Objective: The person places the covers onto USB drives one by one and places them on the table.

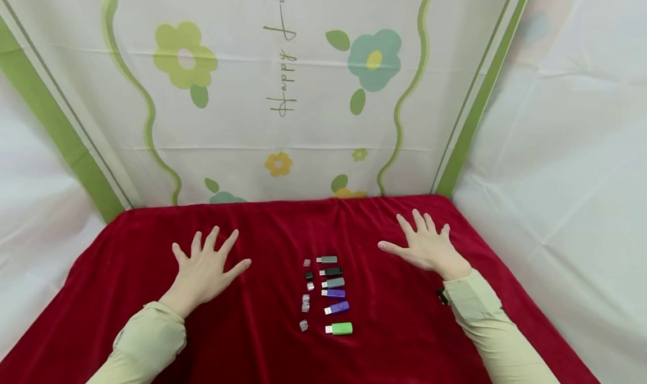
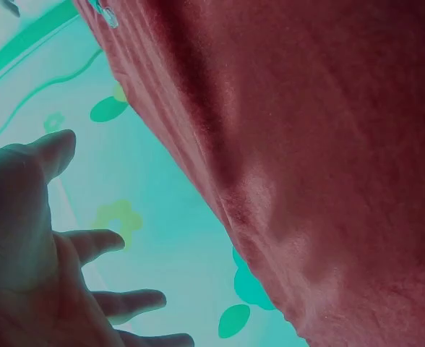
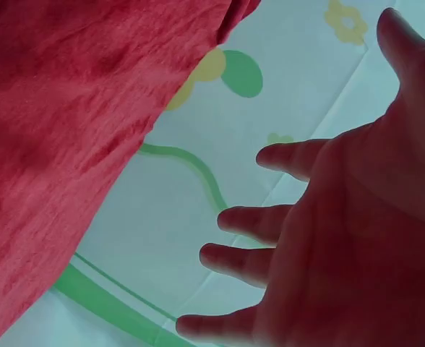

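My left hand [image 1: 201, 274] is over the left part of the red cloth, its fingers spread and holding nothing. On the other side my right hand [image 1: 429, 248] is spread the same way, also holding nothing. Between them lies a column of uncapped USB sticks: a grey one [image 1: 328, 259], a black one [image 1: 332, 272], another grey one [image 1: 335, 283], two purple ones [image 1: 336, 293] and a green one [image 1: 342, 328]. Their metal plugs point left. Just left of the sticks sit several small clear caps [image 1: 304, 325] and a black cap [image 1: 309, 275].
The red cloth [image 1: 242, 350] covers the table, with soft folds across it. Behind its far edge hangs a white sheet [image 1: 242, 114] printed with flowers and lettering. White sheeting [image 1: 581, 176] also closes in the sides.
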{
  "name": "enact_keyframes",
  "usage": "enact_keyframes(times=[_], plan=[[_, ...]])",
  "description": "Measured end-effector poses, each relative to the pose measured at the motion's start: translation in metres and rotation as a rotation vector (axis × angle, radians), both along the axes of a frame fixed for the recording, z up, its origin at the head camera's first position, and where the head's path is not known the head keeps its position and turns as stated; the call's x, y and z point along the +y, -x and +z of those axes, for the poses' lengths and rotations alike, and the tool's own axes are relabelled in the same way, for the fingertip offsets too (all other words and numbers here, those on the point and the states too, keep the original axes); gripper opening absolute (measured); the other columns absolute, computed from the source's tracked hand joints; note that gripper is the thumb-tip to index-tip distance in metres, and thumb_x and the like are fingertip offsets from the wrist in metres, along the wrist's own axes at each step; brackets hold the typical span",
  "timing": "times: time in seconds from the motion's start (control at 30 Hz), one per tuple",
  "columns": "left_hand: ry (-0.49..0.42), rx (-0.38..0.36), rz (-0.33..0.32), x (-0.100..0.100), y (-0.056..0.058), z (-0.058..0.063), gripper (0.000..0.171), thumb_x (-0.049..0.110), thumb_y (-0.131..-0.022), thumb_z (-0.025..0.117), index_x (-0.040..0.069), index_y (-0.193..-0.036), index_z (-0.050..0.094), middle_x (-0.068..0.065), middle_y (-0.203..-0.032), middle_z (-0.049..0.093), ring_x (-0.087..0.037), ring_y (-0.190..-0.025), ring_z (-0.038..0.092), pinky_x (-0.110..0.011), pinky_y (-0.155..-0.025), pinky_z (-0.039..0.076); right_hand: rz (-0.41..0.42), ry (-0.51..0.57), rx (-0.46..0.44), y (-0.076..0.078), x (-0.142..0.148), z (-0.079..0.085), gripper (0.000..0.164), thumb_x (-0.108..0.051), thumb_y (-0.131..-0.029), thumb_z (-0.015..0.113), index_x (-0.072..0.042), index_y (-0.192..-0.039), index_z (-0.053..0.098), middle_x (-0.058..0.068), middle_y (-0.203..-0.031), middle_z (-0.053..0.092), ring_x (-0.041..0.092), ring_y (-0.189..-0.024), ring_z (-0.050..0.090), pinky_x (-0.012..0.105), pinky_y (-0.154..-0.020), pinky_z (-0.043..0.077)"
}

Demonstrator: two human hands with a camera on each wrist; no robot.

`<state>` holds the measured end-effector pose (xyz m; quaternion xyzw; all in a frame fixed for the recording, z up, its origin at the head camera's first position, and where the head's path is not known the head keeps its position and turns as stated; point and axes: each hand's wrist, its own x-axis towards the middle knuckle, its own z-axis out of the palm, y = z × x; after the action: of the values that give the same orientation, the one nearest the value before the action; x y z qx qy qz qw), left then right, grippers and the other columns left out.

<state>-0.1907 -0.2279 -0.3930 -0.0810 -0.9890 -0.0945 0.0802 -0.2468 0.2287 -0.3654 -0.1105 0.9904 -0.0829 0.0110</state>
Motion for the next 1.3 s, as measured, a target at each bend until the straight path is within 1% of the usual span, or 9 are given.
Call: enact_keyframes(times=[0.23, 0.37, 0.43, 0.63, 0.8, 0.9, 1.03, 1.17, 1.3], plan=[[0.001, 0.000, -0.018, 0.005, 0.002, 0.002, 0.081, 0.065, -0.093, 0.051, 0.011, -0.151, 0.037, -0.031, -0.150, 0.025, -0.062, -0.133, 0.017, -0.082, -0.093, -0.002, 0.025, 0.014, 0.002, 0.004, -0.004, 0.000, 0.105, -0.082, -0.084, 0.038, -0.006, -0.155, 0.026, 0.029, -0.157, 0.015, 0.052, -0.140, 0.010, 0.075, -0.102, 0.005], [-0.002, 0.015, -0.036, 0.010, 0.007, 0.003, 0.078, 0.063, -0.093, 0.051, 0.011, -0.151, 0.039, -0.029, -0.150, 0.026, -0.060, -0.133, 0.018, -0.082, -0.094, 0.002, 0.080, 0.009, 0.069, 0.008, -0.011, 0.003, 0.099, -0.077, -0.088, 0.041, -0.002, -0.151, 0.033, 0.028, -0.154, 0.025, 0.049, -0.138, 0.021, 0.072, -0.103, 0.015], [-0.011, 0.023, -0.051, 0.013, 0.010, 0.004, 0.076, 0.060, -0.094, 0.053, 0.010, -0.150, 0.040, -0.030, -0.150, 0.027, -0.060, -0.133, 0.019, -0.082, -0.094, 0.003, 0.114, -0.002, 0.130, 0.010, -0.016, 0.004, 0.092, -0.072, -0.090, 0.046, -0.001, -0.148, 0.039, 0.026, -0.150, 0.033, 0.046, -0.135, 0.029, 0.068, -0.103, 0.022], [-0.014, 0.069, -0.108, 0.023, 0.018, 0.008, 0.065, 0.047, -0.097, 0.058, 0.006, -0.146, 0.045, -0.028, -0.147, 0.034, -0.054, -0.132, 0.027, -0.078, -0.099, 0.009, 0.271, -0.045, 0.291, 0.015, -0.039, 0.007, 0.064, -0.051, -0.093, 0.062, 0.000, -0.132, 0.057, 0.019, -0.133, 0.051, 0.037, -0.121, 0.048, 0.056, -0.094, 0.041], [-0.038, 0.123, -0.180, 0.039, 0.023, 0.013, 0.058, 0.041, -0.097, 0.060, 0.003, -0.140, 0.052, -0.026, -0.142, 0.041, -0.048, -0.131, 0.032, -0.073, -0.101, 0.017, 0.454, -0.104, 0.377, 0.020, -0.061, 0.009, 0.041, -0.035, -0.088, 0.074, -0.002, -0.113, 0.069, 0.012, -0.109, 0.062, 0.029, -0.101, 0.059, 0.042, -0.078, 0.051], [-0.027, 0.133, -0.204, 0.049, 0.026, 0.013, 0.057, 0.040, -0.097, 0.060, 0.003, -0.139, 0.053, -0.024, -0.140, 0.044, -0.045, -0.130, 0.034, -0.070, -0.102, 0.021, 0.528, -0.132, 0.372, 0.025, -0.076, 0.009, 0.030, -0.029, -0.085, 0.078, -0.006, -0.103, 0.071, 0.006, -0.095, 0.062, 0.022, -0.087, 0.061, 0.035, -0.067, 0.053], [-0.007, 0.134, -0.225, 0.062, 0.028, 0.011, 0.056, 0.039, -0.097, 0.061, 0.003, -0.138, 0.054, -0.023, -0.138, 0.047, -0.045, -0.128, 0.038, -0.069, -0.103, 0.023, 0.591, -0.169, 0.289, 0.032, -0.093, 0.007, 0.018, -0.024, -0.084, 0.079, -0.010, -0.092, 0.072, 0.000, -0.083, 0.059, 0.017, -0.078, 0.060, 0.032, -0.063, 0.052], [0.000, 0.133, -0.249, 0.072, 0.028, 0.008, 0.054, 0.039, -0.097, 0.062, 0.003, -0.136, 0.055, -0.022, -0.136, 0.049, -0.044, -0.126, 0.040, -0.068, -0.103, 0.025, 0.658, -0.202, 0.203, 0.041, -0.106, 0.000, 0.011, -0.019, -0.084, 0.078, -0.011, -0.089, 0.073, -0.001, -0.083, 0.062, 0.016, -0.079, 0.061, 0.031, -0.065, 0.052], [0.021, 0.145, -0.272, 0.077, 0.030, 0.005, 0.051, 0.038, -0.096, 0.062, 0.003, -0.134, 0.057, -0.021, -0.132, 0.052, -0.043, -0.122, 0.044, -0.063, -0.100, 0.033, 0.699, -0.213, 0.155, 0.047, -0.117, -0.009, 0.014, -0.016, -0.084, 0.078, -0.008, -0.095, 0.074, 0.001, -0.091, 0.067, 0.018, -0.086, 0.063, 0.032, -0.070, 0.053]])
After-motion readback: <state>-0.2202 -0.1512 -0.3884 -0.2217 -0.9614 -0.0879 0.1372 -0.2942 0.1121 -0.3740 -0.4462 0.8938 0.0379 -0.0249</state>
